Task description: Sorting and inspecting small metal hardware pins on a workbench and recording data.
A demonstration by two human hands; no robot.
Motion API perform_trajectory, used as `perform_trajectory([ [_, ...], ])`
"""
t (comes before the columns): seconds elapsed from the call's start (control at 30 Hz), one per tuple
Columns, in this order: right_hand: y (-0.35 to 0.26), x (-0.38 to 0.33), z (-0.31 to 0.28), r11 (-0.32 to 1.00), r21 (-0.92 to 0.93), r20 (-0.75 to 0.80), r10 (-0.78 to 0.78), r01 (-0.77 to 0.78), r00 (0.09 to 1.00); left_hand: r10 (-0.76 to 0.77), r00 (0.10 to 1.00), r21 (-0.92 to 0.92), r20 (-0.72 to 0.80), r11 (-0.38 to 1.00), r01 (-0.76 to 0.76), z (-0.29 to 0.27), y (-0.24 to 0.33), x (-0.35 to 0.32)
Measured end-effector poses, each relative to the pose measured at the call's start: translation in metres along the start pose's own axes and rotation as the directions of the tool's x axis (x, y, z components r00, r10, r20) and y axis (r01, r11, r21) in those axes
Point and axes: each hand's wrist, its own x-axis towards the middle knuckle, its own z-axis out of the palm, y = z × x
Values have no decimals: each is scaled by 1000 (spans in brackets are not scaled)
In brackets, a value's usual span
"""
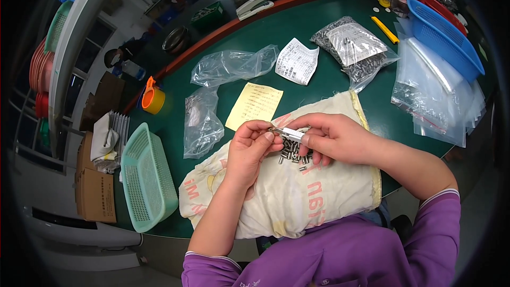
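Two bare hands meet over a cream cloth sack [297,202] spread on the green table [212,53]: the left hand [249,151] pinches a tiny metal piece at its fingertips, while the right hand [332,138] is closed on a small white-handled tool [291,134] whose tip touches that piece. Just beneath them, on the sack, lies a loose heap of small metal sleeves [295,155]. A yellow note [255,104] and clear plastic bags [202,125] lie beyond the hands, a green basket [146,180] sits to the left, and a blue basket [446,37] rests far right.
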Motion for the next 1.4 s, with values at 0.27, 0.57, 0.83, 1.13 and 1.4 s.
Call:
perform_trajectory([
  [0.27,-2,1,-1,1000,-5,4,28,-28,1000,79,997,106,-5,991,-78,2,-1,-2],
  [0.57,12,5,-5,324,-890,-8,-715,320,699,-12,1000,114,-5,993,12,-1,-1,-2],
  [0.83,2,5,-14,-78,-951,238,-803,299,546,-36,997,60,-65,997,39,-2,1,0],
  [1.13,11,7,-5,571,-715,-78,-637,403,767,52,998,103,-21,993,-50,0,-1,-1],
  [1.4,14,6,-1,764,-549,-109,-468,339,877,63,997,112,-31,992,-60,0,-2,-1],
])
